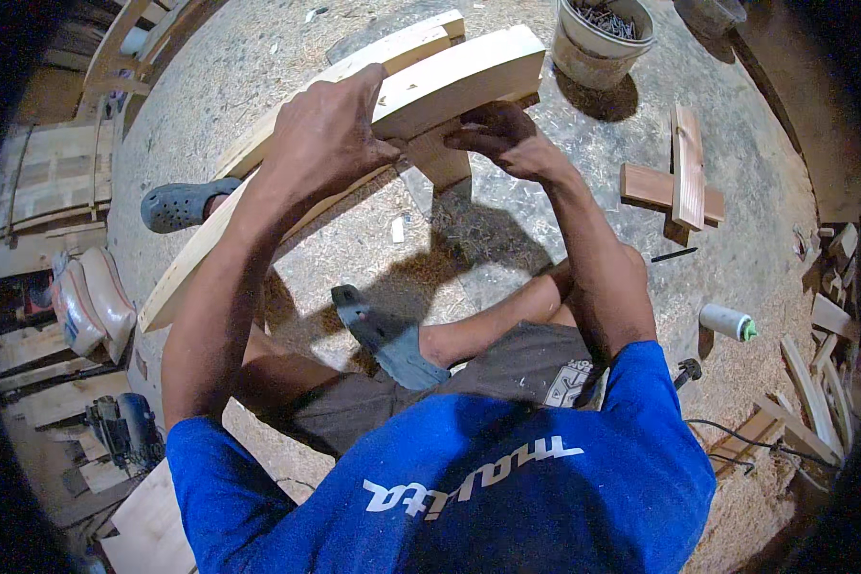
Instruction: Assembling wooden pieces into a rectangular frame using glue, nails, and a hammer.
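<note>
A pale wooden frame [459, 81], made of long curved boards, is held up slantwise in front of me. My left hand [340, 120] is closed over its near board, with the thumb on the lower side. At the right end, my right hand [507, 139] has its fingers curled against the underside of the same board. Between the two hands, a short wooden block [438, 161] hangs below the board. The right fingertips are in shadow, so any small thing in them cannot be made out.
A bucket of nails [603, 43] stands at the far right. Two crossed wood pieces [687, 177], a dark thin rod [674, 254] and a white spray can [725, 321] lie on the sawdust-covered floor. Wood offcuts [813, 383] and a cable edge the right. Sacks [91, 301] and a dark power tool [124, 430] are left.
</note>
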Demonstrator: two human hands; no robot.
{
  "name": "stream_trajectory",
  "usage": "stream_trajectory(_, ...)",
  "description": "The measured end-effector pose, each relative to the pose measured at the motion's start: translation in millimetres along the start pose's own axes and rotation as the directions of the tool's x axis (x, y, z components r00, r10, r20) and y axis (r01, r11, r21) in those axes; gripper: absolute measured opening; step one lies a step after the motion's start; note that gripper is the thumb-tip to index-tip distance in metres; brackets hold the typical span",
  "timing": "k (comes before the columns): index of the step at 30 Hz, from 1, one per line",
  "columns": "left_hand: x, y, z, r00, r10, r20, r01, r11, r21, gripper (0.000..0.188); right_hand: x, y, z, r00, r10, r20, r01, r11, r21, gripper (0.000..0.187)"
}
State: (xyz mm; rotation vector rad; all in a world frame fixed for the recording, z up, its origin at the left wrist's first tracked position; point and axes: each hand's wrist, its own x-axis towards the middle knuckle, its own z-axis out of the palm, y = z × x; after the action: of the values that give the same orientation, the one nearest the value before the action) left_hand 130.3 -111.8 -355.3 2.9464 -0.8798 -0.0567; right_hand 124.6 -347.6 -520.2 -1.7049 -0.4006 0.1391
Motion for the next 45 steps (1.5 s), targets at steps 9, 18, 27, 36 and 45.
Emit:
stream_trajectory(9,0,13,-10,0.987,-0.135,0.092,0.132,0.991,0.036,0.061,1,-4,0,0.996,0.077,0.049,-0.082,0.989,0.123,0.039)
stream_trajectory(18,-7,16,-9,0.996,-0.09,-0.021,0.09,0.996,0.022,0.069,2,1,-46,0.994,-0.072,0.08,0.1,0.896,-0.432,0.043)
stream_trajectory(27,-14,20,-17,0.992,-0.114,-0.053,0.111,0.993,-0.044,0.048,96,-48,-272,0.904,-0.146,-0.402,-0.372,0.197,-0.907,0.022)
stream_trajectory(36,-5,25,-19,0.97,-0.216,0.112,0.226,0.969,-0.096,0.05,140,45,-326,0.815,0.133,-0.564,-0.577,0.105,-0.81,0.026)
stream_trajectory(45,0,23,-19,0.957,-0.241,0.158,0.258,0.962,-0.092,0.053,150,49,-324,0.666,0.225,-0.711,-0.744,0.137,-0.654,0.033)
